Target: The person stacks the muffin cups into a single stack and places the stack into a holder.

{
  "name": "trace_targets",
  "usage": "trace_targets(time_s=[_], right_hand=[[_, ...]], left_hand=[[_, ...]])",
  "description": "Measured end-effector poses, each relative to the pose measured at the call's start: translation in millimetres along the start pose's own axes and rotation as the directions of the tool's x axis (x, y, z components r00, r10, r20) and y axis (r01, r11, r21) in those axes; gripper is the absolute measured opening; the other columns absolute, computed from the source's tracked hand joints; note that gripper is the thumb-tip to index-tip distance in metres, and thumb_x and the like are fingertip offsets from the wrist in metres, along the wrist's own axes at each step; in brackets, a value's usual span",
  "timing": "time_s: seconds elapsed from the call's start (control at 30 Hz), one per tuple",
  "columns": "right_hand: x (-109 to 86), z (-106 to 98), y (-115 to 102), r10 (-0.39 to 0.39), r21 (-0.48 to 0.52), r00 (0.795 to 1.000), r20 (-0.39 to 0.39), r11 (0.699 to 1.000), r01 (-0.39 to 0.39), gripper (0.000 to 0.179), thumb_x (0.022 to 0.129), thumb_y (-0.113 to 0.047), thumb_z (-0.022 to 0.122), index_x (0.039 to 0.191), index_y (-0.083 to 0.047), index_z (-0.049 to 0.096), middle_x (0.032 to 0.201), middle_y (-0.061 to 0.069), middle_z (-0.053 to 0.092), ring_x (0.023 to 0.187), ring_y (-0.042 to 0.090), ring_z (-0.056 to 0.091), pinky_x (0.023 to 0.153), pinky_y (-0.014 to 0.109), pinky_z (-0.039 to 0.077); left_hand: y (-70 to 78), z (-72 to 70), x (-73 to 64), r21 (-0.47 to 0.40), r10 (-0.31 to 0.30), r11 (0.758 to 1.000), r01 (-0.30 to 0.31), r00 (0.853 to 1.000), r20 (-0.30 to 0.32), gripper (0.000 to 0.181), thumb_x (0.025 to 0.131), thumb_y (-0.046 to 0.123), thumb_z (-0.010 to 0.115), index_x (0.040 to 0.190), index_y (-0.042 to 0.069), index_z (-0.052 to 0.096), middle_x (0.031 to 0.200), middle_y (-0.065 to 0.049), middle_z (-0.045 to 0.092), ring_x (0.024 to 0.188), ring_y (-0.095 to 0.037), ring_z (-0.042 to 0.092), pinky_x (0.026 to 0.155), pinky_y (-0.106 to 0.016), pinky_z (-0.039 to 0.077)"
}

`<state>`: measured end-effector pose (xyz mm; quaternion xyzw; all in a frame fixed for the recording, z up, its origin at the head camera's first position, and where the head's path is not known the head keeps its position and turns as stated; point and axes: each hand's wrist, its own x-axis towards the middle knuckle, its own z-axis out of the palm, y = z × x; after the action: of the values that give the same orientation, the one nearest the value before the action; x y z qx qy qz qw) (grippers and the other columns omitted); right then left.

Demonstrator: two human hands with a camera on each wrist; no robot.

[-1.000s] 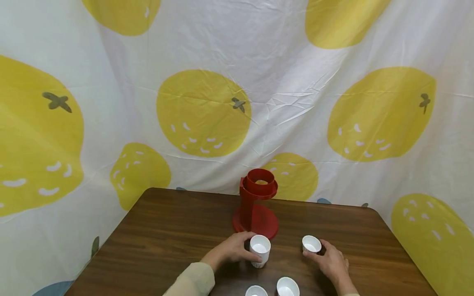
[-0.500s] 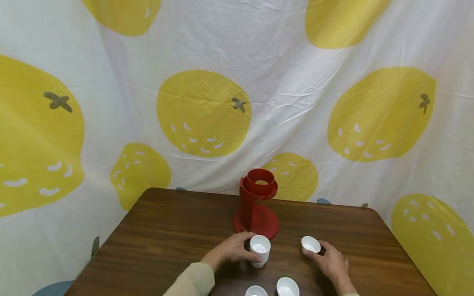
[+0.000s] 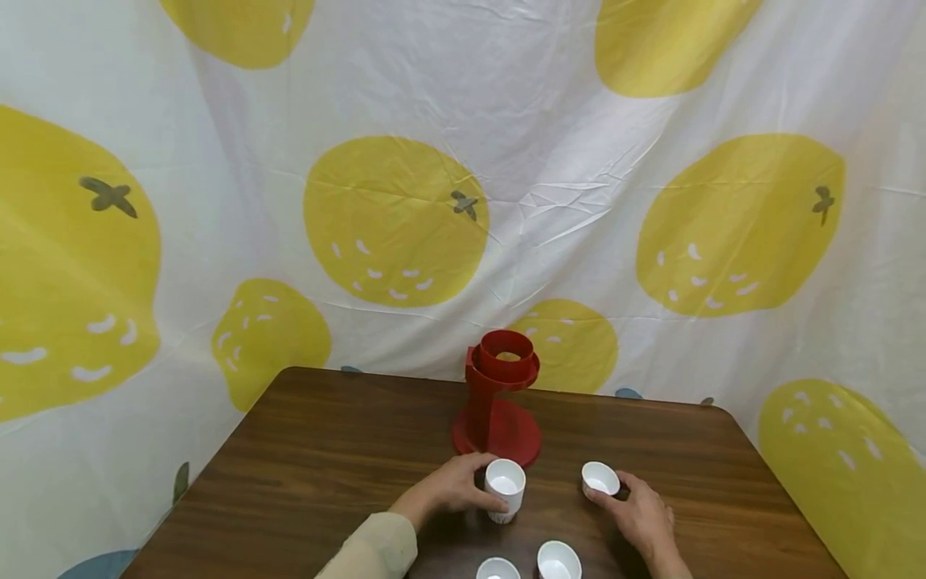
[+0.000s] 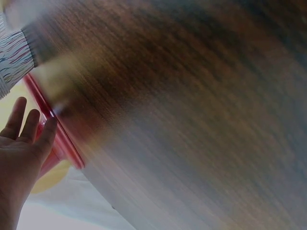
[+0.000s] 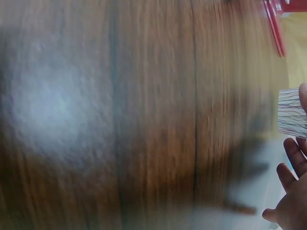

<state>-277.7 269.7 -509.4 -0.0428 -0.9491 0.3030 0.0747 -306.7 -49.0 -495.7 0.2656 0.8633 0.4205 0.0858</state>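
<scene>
My left hand (image 3: 459, 485) grips a tall white cup (image 3: 504, 492) between thumb and fingers, just in front of the red stand (image 3: 499, 402). Whether this is one cup or several nested ones cannot be told. In the left wrist view, wavy coloured lines mark the side of the cup (image 4: 15, 60), above the hand (image 4: 21, 158). On the right, my right hand (image 3: 642, 515) pinches a shorter white cup (image 3: 600, 480) by its side, its mouth upward. That cup (image 5: 290, 112) shows fine wavy lines in the right wrist view, where the other fingers of the hand (image 5: 293, 194) spread below it.
Two more white cups, one (image 3: 559, 559) and another (image 3: 498, 569), stand near the front, cut off by the frame's lower edge. The red stand has a round base and a ring-shaped holder on top. A lemon-print cloth (image 3: 564, 121) hangs behind the brown wooden table (image 3: 325, 450).
My right hand has shifted slightly left with its cup, towards the left hand. The left hand and its cup stay in nearly the same place. The head view has turned very slightly.
</scene>
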Motion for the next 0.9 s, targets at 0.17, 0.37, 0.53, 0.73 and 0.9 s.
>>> trace_targets(time_s=[0.17,0.37,0.53,0.73,0.9], right_hand=[[-3.9,2.3,-4.0,-0.013,0.003,1.000,-0.010,1.000,0.013,0.079,0.080,-0.055,0.076,0.127,0.007,0.058,0.124,0.029,0.061,0.113,0.050,0.055,0.087,0.066,0.035],[-9.7,1.5,-7.3,-0.011,0.019,1.000,-0.025,1.000,0.011,0.076,0.080,-0.053,0.076,0.127,0.005,0.059,0.123,0.026,0.062,0.112,0.049,0.056,0.086,0.063,0.040],[-14.9,-2.0,-8.8,-0.014,0.019,1.000,-0.022,1.000,0.014,0.076,0.079,-0.053,0.078,0.126,0.005,0.060,0.119,0.025,0.064,0.109,0.048,0.058,0.085,0.061,0.041],[-21.0,-5.8,-9.3,-0.030,0.026,0.999,-0.023,0.999,0.031,0.071,0.079,-0.053,0.078,0.123,0.000,0.064,0.114,0.019,0.068,0.105,0.042,0.061,0.084,0.056,0.043],[-21.8,-8.0,-12.8,-0.042,0.034,0.999,-0.025,0.998,0.043,0.071,0.078,-0.056,0.077,0.124,-0.003,0.065,0.116,0.016,0.069,0.107,0.039,0.061,0.084,0.054,0.044]], left_hand=[[-1.1,0.4,1.6,0.015,-0.003,1.000,0.003,1.000,-0.004,0.058,0.075,0.030,0.088,0.126,0.018,0.063,0.104,0.013,0.063,0.100,-0.008,0.057,0.095,-0.035,0.044],[-0.5,0.7,0.5,0.016,-0.007,1.000,0.007,1.000,-0.003,0.058,0.075,0.029,0.088,0.126,0.018,0.063,0.106,0.011,0.063,0.102,-0.010,0.057,0.096,-0.036,0.044],[0.0,1.0,0.1,0.011,-0.002,1.000,0.002,1.000,-0.003,0.058,0.074,0.029,0.089,0.126,0.018,0.063,0.106,0.012,0.063,0.102,-0.009,0.057,0.096,-0.036,0.044],[0.1,0.0,-0.3,0.001,-0.002,1.000,0.002,1.000,-0.004,0.058,0.075,0.030,0.088,0.126,0.018,0.063,0.105,0.013,0.063,0.101,-0.009,0.056,0.096,-0.036,0.044],[0.3,0.3,-0.5,-0.001,-0.016,1.000,0.016,1.000,-0.001,0.058,0.075,0.031,0.088,0.126,0.019,0.063,0.105,0.013,0.062,0.102,-0.010,0.056,0.096,-0.038,0.044]])
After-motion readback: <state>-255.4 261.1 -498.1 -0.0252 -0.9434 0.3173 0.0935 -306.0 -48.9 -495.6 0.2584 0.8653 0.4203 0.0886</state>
